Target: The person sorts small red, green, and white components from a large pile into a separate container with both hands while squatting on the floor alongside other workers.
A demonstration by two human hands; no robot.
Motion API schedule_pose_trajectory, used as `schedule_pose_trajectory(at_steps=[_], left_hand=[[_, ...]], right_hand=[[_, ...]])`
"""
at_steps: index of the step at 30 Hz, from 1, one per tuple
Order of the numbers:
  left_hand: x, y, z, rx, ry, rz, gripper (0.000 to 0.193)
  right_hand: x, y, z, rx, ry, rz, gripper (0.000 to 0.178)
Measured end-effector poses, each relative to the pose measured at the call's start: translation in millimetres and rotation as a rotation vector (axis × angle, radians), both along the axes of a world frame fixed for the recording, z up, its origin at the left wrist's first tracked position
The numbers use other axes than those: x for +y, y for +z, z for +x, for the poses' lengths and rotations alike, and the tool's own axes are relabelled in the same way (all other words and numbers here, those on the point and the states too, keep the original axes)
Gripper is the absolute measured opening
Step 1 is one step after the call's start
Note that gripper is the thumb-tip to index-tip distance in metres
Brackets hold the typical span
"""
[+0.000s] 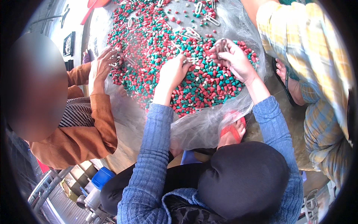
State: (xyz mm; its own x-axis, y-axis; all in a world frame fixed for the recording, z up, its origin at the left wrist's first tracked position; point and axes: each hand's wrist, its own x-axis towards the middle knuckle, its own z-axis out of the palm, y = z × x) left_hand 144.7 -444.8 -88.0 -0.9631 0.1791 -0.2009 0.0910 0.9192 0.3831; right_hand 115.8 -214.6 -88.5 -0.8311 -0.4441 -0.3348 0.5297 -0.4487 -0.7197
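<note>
A wide heap of small red and green cone-like pieces (209,84) lies on a sheet of clear plastic (194,130) in front of me. Over its middle is my left hand (172,72), thumb and fingers pinched together at a small whitish piece (192,59). My right hand (236,59) hovers over the right part of the heap, fingers curled in toward the thumb. What sits between those fingertips, if anything, is too small to make out. Several white loop-shaped clips (192,33) lie on the heap beyond my hands.
At the left, another person's hand (100,67) in a brown sleeve works at the heap's edge. A person in yellow checked clothing (298,41) is close on the right. A red basin (97,3) stands at the far left. Behind the brown sleeve sits a blue container (102,178).
</note>
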Motion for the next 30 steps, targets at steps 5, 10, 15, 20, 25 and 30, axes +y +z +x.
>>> schedule_pose_trajectory(at_steps=[5,10,15,20,25,30], left_hand=[[12.0,11.5,0.4,-0.106,0.186,0.03,0.022],[10.0,-13.3,2.1,0.222,0.172,0.072,0.021],[1.0,-4.1,-7.0,0.141,0.1,0.101,0.016],[15.3,29.9,4.3,-0.273,0.361,0.65,0.02],[36.6,42.5,-4.7,-0.1,0.471,0.803,0.027],[82.7,39.4,0.5,0.147,-0.09,0.634,0.031]], right_hand=[[-5.9,-0.2,-13.8,0.327,0.143,0.6,0.017],[-42.1,-12.7,-2.8,0.693,0.284,1.063,0.03],[-44.9,-14.2,-9.2,0.646,0.246,1.049,0.027],[-29.0,-13.8,-3.4,0.385,0.146,0.52,0.018],[-26.2,-14.0,14.5,-0.297,-0.231,-0.253,0.008],[-26.8,-16.8,23.8,-0.522,-0.37,-0.424,0.01]])
